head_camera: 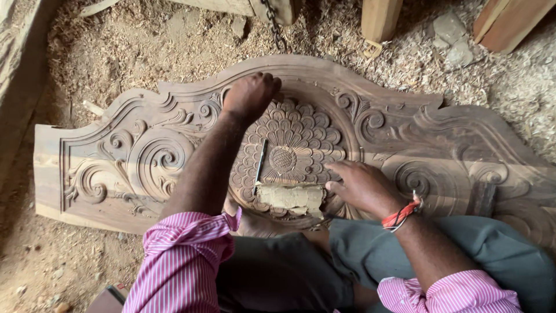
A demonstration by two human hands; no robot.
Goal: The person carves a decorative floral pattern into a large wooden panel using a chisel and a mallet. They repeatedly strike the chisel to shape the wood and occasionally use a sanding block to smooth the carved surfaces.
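A large carved wooden panel (pixel 440 145) with scrolls and a round flower medallion (pixel 301 139) lies flat on the ground in front of me. My left hand (pixel 251 95) is curled into a fist and rests on the medallion's upper left rim; anything inside the fist is hidden. At the medallion's lower edge, my right hand (pixel 359 186) grips the right end of a worn tan sandpaper sheet (pixel 289 197) lying on the carving. A thin dark metal tool (pixel 259 168) lies loose on the medallion between my hands.
Sawdust and wood shavings (pixel 145 40) cover the ground around the panel. Wooden posts (pixel 379 17) and a chain (pixel 273 23) stand at the far edge, with stone chips (pixel 454 40) beside them. A timber beam (pixel 20 69) runs along the left. My knees touch the panel's near edge.
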